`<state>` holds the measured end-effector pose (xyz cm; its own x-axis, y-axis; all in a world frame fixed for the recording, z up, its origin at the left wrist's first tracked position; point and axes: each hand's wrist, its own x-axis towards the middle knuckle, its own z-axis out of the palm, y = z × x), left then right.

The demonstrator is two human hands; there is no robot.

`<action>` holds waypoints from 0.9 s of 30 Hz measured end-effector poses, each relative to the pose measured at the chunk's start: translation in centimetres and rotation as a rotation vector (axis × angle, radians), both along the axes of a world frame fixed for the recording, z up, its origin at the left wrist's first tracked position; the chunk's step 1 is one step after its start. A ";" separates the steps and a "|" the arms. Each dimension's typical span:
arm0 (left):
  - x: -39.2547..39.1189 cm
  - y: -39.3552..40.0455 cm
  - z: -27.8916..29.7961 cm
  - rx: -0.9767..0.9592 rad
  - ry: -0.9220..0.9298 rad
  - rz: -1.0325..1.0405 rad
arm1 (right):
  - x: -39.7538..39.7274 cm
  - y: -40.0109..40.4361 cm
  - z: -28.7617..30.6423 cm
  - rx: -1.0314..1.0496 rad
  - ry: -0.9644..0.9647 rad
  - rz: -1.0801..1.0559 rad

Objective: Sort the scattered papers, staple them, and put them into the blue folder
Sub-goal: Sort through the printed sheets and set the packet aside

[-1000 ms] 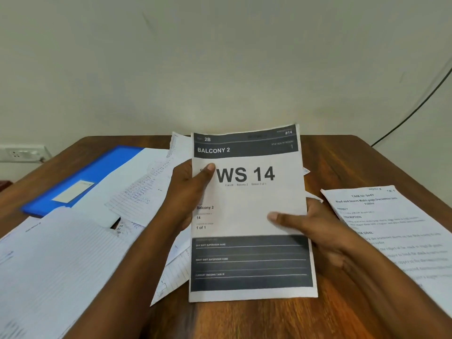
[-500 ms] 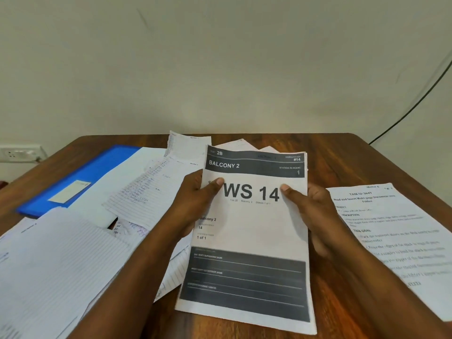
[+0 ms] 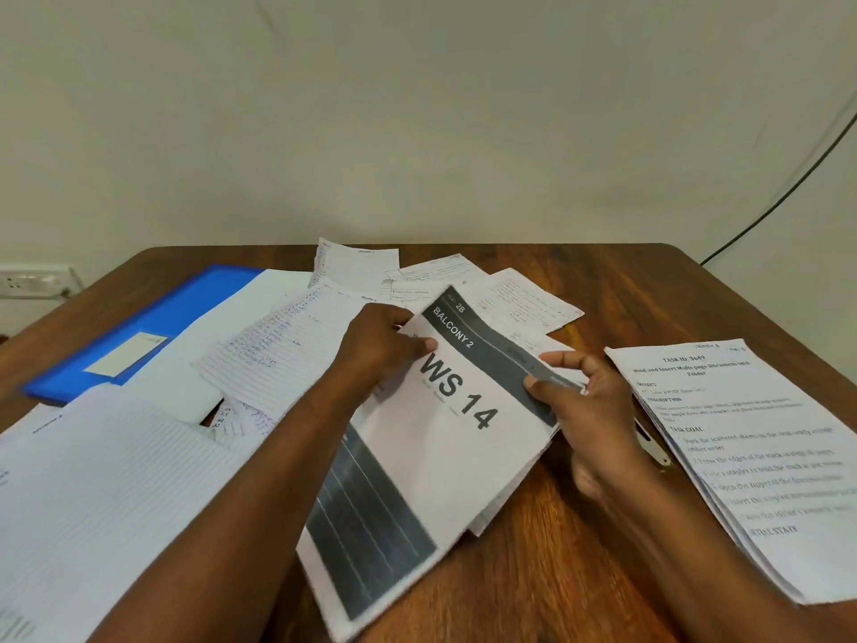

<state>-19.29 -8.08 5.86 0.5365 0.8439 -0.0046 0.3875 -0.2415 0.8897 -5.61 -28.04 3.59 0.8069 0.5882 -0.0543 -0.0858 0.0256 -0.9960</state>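
A thin stack of papers topped by the "WS 14 / Balcony 2" sheet (image 3: 440, 457) lies tilted clockwise low over the wooden table (image 3: 579, 573). My left hand (image 3: 380, 350) grips its upper left edge, thumb on top. My right hand (image 3: 575, 396) pinches the upper right corner at the dark header band. The blue folder (image 3: 153, 327) lies closed at the far left, partly under white sheets. Handwritten lined pages (image 3: 278, 350) are scattered behind my hands. No stapler is plainly visible.
A printed task sheet stack (image 3: 751, 457) lies at the right, with a small white object (image 3: 654, 450) poking out from under its left edge. Lined sheets (image 3: 102, 503) cover the near left. A wall socket (image 3: 32, 280) is at the far left and a black cable (image 3: 788, 187) at the right.
The WS 14 stack has turned clockwise and dropped lower and flatter toward the table. My right hand slid up from its right side to the top right corner.
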 end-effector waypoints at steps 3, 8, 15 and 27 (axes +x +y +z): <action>0.9 -0.2 -0.5 0.081 -0.029 0.047 | -1.5 -0.8 -0.9 -0.066 -0.018 0.038; 1.3 -0.8 -1.8 0.148 -0.064 -0.027 | -1.4 -2.3 -0.8 -0.222 -0.126 0.159; 1.7 -2.0 -3.3 0.068 -0.118 -0.111 | -0.1 -3.5 -0.2 -0.413 -0.194 0.363; 2.2 -3.6 -4.8 0.087 -0.067 -0.270 | 6.1 -6.5 2.1 -1.072 -0.950 0.097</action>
